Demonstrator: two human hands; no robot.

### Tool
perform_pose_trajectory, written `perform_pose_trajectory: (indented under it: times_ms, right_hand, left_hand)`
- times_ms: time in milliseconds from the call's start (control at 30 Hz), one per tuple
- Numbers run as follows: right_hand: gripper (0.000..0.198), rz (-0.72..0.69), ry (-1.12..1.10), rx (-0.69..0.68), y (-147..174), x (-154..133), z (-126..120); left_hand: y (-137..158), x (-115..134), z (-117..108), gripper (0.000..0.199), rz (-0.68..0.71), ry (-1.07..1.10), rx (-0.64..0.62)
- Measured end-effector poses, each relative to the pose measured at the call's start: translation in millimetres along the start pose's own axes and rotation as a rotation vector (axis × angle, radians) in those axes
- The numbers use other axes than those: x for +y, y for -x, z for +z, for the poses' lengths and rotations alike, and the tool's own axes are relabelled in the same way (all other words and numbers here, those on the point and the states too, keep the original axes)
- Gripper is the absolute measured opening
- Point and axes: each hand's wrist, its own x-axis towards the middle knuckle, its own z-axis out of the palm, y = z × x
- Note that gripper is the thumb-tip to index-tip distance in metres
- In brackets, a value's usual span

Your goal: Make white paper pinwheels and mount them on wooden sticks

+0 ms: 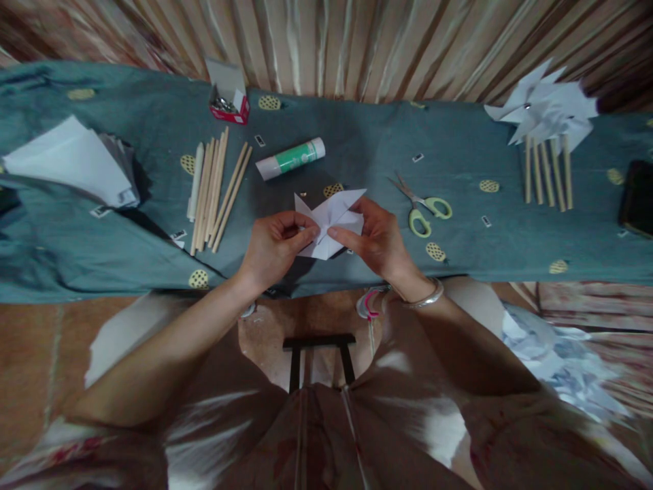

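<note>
Paper between my two hands. Left hand: thumb and finger pinching near its centre. Right hand: gripping the right side, thumb on top.

Matt paper pinwheel, smooth wooden sticks, scissors — metal blades, plastic handles — creased cloth

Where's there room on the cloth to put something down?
Bare cloth lies between the scissors and white pinwheels, with another patch between the glue stick and scissors. It's crowded where the wooden sticks, red box and glue stick cluster, and in front, where the left hand and right hand hold folded paper.
</note>
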Motion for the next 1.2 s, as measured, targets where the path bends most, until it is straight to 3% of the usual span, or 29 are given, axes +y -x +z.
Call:
perform_pose_trajectory:
  times_ms: [367,567,767,933,1200]
  right_hand:
    - [0.055,0.004,0.038,-0.006,1,-1,0]
    - [0.047,0.017,0.046,0.032,-1,-1,0]
    - [0.040,0.063,-0.053,0.126,-6,3,-2]
    - [0.041,0.077,-0.073,0.116,-5,1,2]
    - [0.049,0.048,-0.078,0.120,-4,0,3]
  left_hand:
    - [-1,-2,0,0.014,0.022,0.004,-0.009]
    - [2,0,2,0.017,0.030,0.008,0.001]
    - [3,12,7,0.066,0.024,0.137,0.078]
    - [1,3,12,0.049,-0.052,0.220,-0.060]
    - [-3,-6,16,0.034,-0.042,0.283,0.006]
